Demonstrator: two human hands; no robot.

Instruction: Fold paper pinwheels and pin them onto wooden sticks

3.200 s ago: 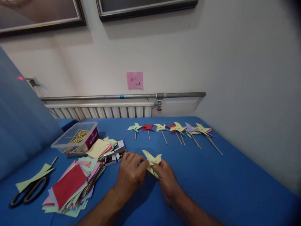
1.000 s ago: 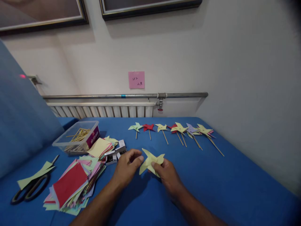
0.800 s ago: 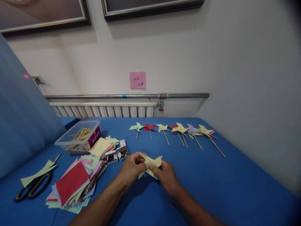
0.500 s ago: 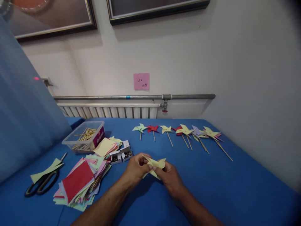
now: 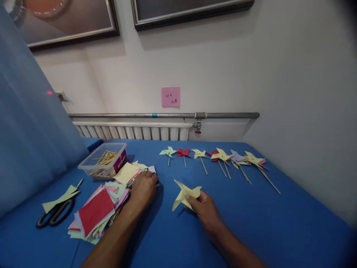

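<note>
My right hand [image 5: 204,210] pinches a pale yellow paper pinwheel [image 5: 182,195], its thumb pressed on the folded centre. No stick shows on this one. My left hand [image 5: 143,188] is over the small box of metal pins [image 5: 152,169], its fingers bent down and together. Its fingertips are hidden, as is most of the box, so what they hold, if anything, does not show. Close beside this hand lie a smaller stack of yellow and coloured paper [image 5: 126,172] and a larger pile of coloured paper squares [image 5: 96,212].
A clear plastic tub [image 5: 92,172] of thin sticks stands at the back left. Black-handled scissors [image 5: 60,215] lie at far left, with a cut green paper [image 5: 61,199] over them. Several finished pinwheels on sticks, including a red one [image 5: 183,153], line the table's back. A wall stands behind.
My left hand has let go of the yellow pinwheel and moved left to the pin box. My right hand keeps hold of the pinwheel, now more open to view. The camera has turned slightly left.
</note>
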